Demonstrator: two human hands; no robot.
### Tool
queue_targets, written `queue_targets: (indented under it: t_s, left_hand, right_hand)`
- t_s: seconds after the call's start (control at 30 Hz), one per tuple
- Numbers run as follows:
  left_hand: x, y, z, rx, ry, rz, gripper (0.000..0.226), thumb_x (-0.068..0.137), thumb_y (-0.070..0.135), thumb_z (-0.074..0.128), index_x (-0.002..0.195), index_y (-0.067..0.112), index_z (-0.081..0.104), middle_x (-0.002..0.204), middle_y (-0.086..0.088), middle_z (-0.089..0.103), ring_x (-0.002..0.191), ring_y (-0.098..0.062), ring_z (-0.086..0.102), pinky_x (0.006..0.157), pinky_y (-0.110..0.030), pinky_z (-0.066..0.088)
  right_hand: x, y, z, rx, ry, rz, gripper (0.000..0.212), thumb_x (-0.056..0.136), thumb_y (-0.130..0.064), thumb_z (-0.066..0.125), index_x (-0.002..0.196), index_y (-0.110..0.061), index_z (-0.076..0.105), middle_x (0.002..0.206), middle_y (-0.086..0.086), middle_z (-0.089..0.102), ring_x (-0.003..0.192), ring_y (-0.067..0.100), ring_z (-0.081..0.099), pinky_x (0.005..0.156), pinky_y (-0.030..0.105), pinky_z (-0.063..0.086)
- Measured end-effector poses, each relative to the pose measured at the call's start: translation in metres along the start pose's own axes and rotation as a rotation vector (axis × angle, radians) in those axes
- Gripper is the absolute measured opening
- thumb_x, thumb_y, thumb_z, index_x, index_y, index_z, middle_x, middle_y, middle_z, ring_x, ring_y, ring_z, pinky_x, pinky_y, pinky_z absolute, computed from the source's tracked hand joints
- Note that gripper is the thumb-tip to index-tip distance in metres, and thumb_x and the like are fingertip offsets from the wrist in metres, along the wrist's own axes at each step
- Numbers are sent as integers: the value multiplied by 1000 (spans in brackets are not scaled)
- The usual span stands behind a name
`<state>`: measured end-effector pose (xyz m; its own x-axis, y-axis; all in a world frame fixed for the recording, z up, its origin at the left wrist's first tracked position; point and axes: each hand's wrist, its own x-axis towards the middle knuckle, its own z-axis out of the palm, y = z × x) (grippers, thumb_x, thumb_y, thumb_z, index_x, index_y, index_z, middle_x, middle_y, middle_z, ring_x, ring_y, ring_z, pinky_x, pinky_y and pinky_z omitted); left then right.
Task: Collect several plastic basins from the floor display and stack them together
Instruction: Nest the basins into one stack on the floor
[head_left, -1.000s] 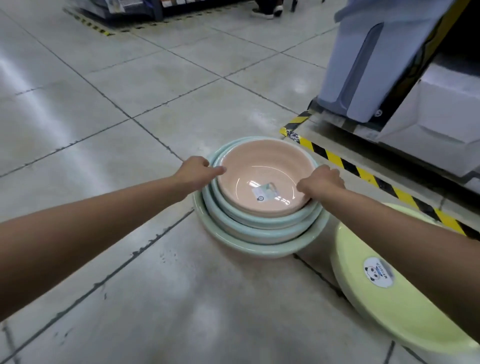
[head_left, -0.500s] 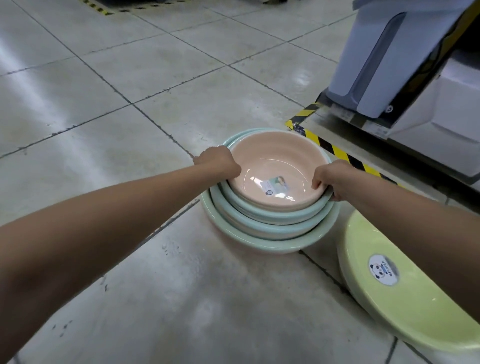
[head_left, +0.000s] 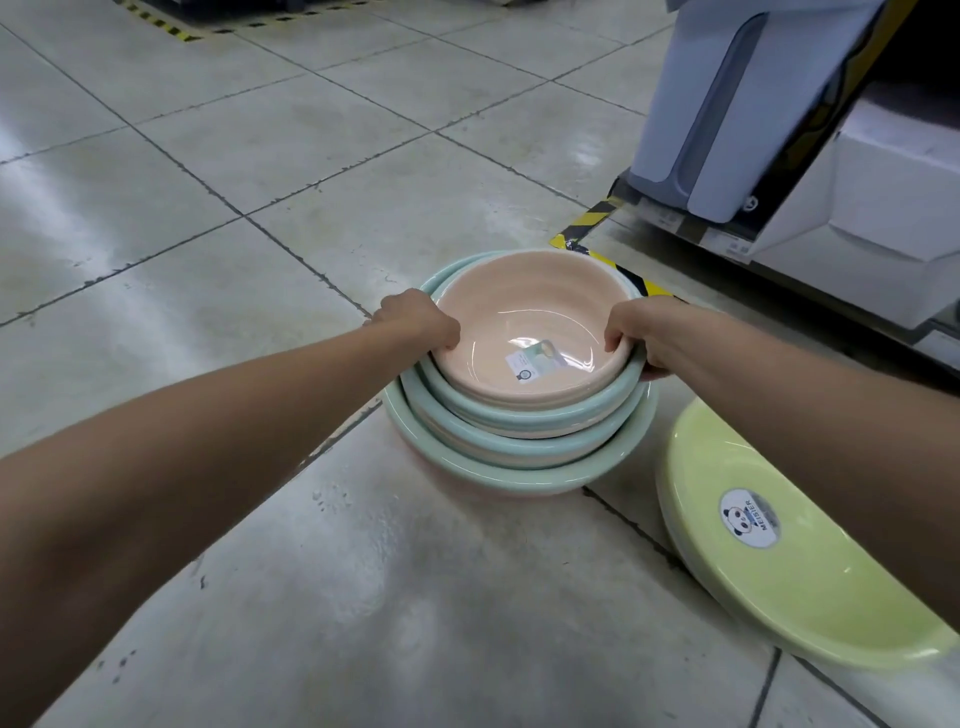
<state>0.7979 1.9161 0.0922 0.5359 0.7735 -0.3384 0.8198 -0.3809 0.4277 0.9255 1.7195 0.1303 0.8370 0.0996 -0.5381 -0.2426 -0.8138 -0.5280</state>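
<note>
Nested basins (head_left: 519, 415) sit on the floor (head_left: 311, 156). The left hand (head_left: 421, 325) and right hand (head_left: 644, 338) grip opposite upper rims, fingers (head_left: 448, 336) curled tight. Likely light, stiff, glossy-slick plastic; rolled rims offer the soundest hold.

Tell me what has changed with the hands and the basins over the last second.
The left hand, earlier laid on the rim, now curls over the edge of the round peach plastic basin; the right hand hooks its thumb inside it, fingers under the rim of the mint-green plastic basin beneath. The nested stack has not visibly shifted; the yellow-green plastic basin lies unmoved.
</note>
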Motion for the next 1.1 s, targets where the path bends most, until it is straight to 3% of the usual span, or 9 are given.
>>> queue_targets:
  t_s: [0.13,0.23,0.37,0.47,0.53,0.7,0.83,0.93,1.1]
  left_hand:
    - [4,2,-9,-393,-94,-77,27,58,23,68,81,10,61,90,-9,66,82,-28,65,81,-35,57]
    - [-1,13,-26,-636,-183,-128,12,69,15,57,80,11,55,79,-7,58,68,-24,58,70,-31,51]
    - [3,20,-48,-845,-233,-128,28,71,12,54,99,9,54,96,-12,57,81,-29,61,87,-44,54]
    - [4,25,-52,-939,-201,-83,25,72,7,56,97,6,57,100,-14,63,81,-32,66,72,-42,60]
    - [0,37,-55,-994,-163,-28,24,71,3,56,95,5,59,103,-18,65,88,-34,67,80,-51,59]
    - [-33,98,-48,-1021,-213,84,37,71,2,56,107,2,60,118,-22,66,101,-36,69,83,-52,57]
    - [-84,158,-6,-1030,-295,172,11,79,1,54,88,5,58,92,-16,63,79,-30,62,79,-39,58]
    - [-116,185,51,-891,-295,207,26,76,17,61,100,7,58,84,-9,61,69,-25,58,64,-30,49]
    - [-149,191,140,-581,-352,304,36,78,26,65,108,7,62,94,-9,67,84,-27,65,76,-33,56]
  right_hand:
    - [2,-3,-8,89,-56,-2,9,81,-2,55,78,-11,54,72,7,55,59,20,53,53,30,46]
    - [-3,-12,-15,134,-101,-11,11,81,-4,54,76,-14,54,69,3,53,55,17,51,56,29,47]
    - [-10,-26,-22,183,-143,-61,10,81,-5,54,76,-15,55,67,3,54,55,16,54,59,30,51]
    - [-13,-30,-33,237,-147,-94,12,79,-3,52,76,-14,55,66,2,55,54,15,55,52,25,54]
    - [-12,-27,-47,286,-129,-129,13,79,-3,52,73,-15,54,64,2,52,51,15,53,42,19,51]
    - [-16,12,-111,379,57,-202,10,69,-10,59,79,-14,58,69,6,59,52,18,58,45,21,52]
    - [-21,69,-171,431,245,-200,6,78,-11,62,81,-15,59,71,6,60,55,17,57,38,18,46]
    - [-16,129,-202,430,321,-130,18,77,-14,64,94,-9,61,72,8,60,55,19,57,46,23,46]
    - [-5,242,-215,407,399,44,18,67,-21,72,81,-11,65,82,14,68,61,25,61,52,27,49]
